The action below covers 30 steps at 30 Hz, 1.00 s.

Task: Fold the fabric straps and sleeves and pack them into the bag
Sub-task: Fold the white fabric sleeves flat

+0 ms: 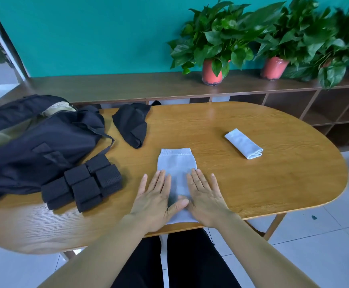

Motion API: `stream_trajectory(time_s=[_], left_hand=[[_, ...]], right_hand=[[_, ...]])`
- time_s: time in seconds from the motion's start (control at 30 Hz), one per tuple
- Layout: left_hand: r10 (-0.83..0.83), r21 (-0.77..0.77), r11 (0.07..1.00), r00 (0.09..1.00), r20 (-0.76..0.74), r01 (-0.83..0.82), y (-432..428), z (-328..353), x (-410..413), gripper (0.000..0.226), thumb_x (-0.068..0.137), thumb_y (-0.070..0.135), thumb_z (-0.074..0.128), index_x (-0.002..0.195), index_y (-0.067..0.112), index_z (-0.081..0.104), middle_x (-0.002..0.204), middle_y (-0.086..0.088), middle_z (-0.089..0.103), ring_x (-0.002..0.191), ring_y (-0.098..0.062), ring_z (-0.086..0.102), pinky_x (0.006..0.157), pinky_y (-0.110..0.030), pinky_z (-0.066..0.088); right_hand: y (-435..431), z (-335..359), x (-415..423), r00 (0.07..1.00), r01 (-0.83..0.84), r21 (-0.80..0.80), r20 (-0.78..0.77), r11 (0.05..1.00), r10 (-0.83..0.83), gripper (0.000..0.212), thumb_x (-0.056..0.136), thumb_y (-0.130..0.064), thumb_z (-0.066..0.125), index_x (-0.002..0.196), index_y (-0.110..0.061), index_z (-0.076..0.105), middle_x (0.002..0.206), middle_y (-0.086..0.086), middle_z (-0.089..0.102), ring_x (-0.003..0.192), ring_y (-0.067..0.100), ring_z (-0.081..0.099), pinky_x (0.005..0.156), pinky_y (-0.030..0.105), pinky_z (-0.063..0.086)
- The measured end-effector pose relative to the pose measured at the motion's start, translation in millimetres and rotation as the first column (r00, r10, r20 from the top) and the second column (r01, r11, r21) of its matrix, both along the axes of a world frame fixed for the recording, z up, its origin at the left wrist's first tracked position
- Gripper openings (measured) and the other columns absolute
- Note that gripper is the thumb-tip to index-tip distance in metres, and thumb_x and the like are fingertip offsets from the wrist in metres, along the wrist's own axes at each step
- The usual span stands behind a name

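Sleeve (176,161), white, at worktop (263,183) near edge; left grip (153,198) and right grip (205,198) press flat, fingers straight, holding nothing: likely smoothing it before folding.

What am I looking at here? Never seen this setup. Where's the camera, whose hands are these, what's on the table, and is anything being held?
There is no robot here. A person works with bare hands, and the single picture comes from a wide-angle camera worn on their head, looking forward and down. The left hand and right hand lie flat with straight fingers, pressing a white sleeve onto the wooden table. Nothing is gripped. To the right lies a second white sleeve, already folded. To the left sit a dark bag, folded black straps beside it, and a loose black fabric piece farther back. Potted plants stand on the shelf behind.
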<state>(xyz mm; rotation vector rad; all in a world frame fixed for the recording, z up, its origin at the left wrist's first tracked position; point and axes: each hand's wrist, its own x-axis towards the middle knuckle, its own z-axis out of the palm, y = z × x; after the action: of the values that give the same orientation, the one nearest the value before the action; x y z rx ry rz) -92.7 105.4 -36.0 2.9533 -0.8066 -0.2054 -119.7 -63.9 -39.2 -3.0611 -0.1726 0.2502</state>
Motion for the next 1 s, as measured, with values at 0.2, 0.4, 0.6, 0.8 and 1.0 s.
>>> stream_trajectory(time_s=[0.2, 0.4, 0.6, 0.8, 1.0], left_hand=[[-0.294, -0.159, 0.928, 0.925, 0.239, 0.336, 25.2, -5.6, -28.5, 0.079, 0.090, 0.074, 0.028, 0.140, 0.015, 0.045, 0.150, -0.003, 0.040, 0.140, -0.015, 0.034, 0.115, -0.033, 0.013], [-0.309, -0.110, 0.930, 0.907, 0.286, 0.351, 36.2, -19.9, -36.1, 0.069, 0.069, 0.061, 0.070, 0.127, 0.027, 0.058, 0.132, 0.009, 0.055, 0.120, -0.009, 0.052, 0.104, -0.032, 0.024], [-0.293, -0.135, 0.926, 0.896, 0.333, 0.353, 37.1, -20.7, -43.9, 0.063, 0.061, 0.046, 0.083, 0.117, 0.028, 0.063, 0.123, 0.012, 0.061, 0.108, -0.007, 0.058, 0.100, -0.031, 0.027], [-0.196, -0.249, 0.918, 0.899, 0.392, 0.309, 38.6, -20.7, -55.2, 0.034, 0.064, 0.032, 0.081, 0.095, 0.031, 0.065, 0.105, 0.019, 0.067, 0.088, -0.005, 0.062, 0.095, -0.028, 0.026], [-0.128, -0.282, 0.927, 0.918, 0.376, 0.246, 41.5, -20.0, -48.0, 0.007, 0.080, 0.039, 0.065, 0.085, 0.036, 0.061, 0.088, 0.023, 0.066, 0.084, 0.001, 0.060, 0.100, -0.027, 0.018]], right_hand=[[-11.1, 9.2, -37.6, 0.924, -0.212, 0.108, 0.345, 0.971, 0.164, 0.070, 0.094, -0.051, 0.028, 0.149, -0.006, 0.025, 0.151, 0.005, 0.035, 0.146, 0.019, 0.013, 0.115, 0.041, 0.003], [-13.8, -10.1, -58.0, 0.889, -0.321, -0.011, 0.340, 0.947, 0.306, 0.058, 0.074, -0.029, 0.055, 0.128, -0.010, 0.056, 0.133, 0.004, 0.056, 0.130, 0.022, 0.044, 0.113, 0.040, 0.023], [-13.5, -16.8, -57.3, 0.827, -0.377, 0.012, 0.455, 0.926, 0.331, 0.045, 0.062, -0.014, 0.072, 0.107, -0.014, 0.068, 0.116, 0.002, 0.066, 0.110, 0.018, 0.060, 0.102, 0.034, 0.043], [-14.8, -15.0, -61.5, 0.831, -0.368, 0.042, 0.464, 0.929, 0.308, 0.021, 0.062, -0.009, 0.051, 0.076, -0.015, 0.065, 0.085, -0.002, 0.067, 0.083, 0.019, 0.065, 0.079, 0.030, 0.053], [-15.3, -3.8, -59.5, 0.866, -0.339, 0.095, 0.419, 0.936, 0.271, 0.006, 0.064, -0.018, 0.051, 0.069, -0.020, 0.052, 0.061, -0.009, 0.050, 0.060, 0.016, 0.049, 0.058, 0.023, 0.041]])
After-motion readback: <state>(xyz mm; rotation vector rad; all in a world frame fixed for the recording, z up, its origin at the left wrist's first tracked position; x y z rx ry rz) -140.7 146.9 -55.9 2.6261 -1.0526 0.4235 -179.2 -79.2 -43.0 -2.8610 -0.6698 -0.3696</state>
